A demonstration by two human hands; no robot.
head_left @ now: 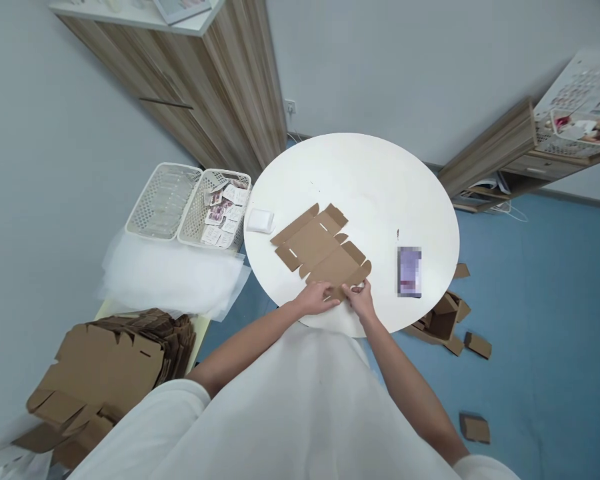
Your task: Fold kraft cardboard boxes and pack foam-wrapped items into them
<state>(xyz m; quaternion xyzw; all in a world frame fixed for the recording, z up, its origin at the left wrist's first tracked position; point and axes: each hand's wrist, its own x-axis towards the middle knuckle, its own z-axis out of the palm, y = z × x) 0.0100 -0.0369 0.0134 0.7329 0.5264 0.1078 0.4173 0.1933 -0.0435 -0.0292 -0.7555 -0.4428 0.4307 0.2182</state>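
A flat, unfolded brown cardboard box (317, 243) lies slantwise on the white oval table (375, 173), its flaps and slots spread out. At its near edge, my left hand (316, 298) has its fingers closed on the end flap. My right hand (361, 299) pinches the same flap near its right corner, thumb toward the left hand. Both hands are close together by the table's front edge. To the right on the table lies a phone-like purple item (409, 272), blurred by pixelation. A small white packet (260, 221) is at the table's left edge.
Left of the table stand a white basket of clear packs (163, 200) and a basket of printed cards (196, 213). Translucent sheets (170, 273) and a stack of flat cardboard (105, 367) are nearer me. Folded boxes (443, 317) lie on the blue floor at right.
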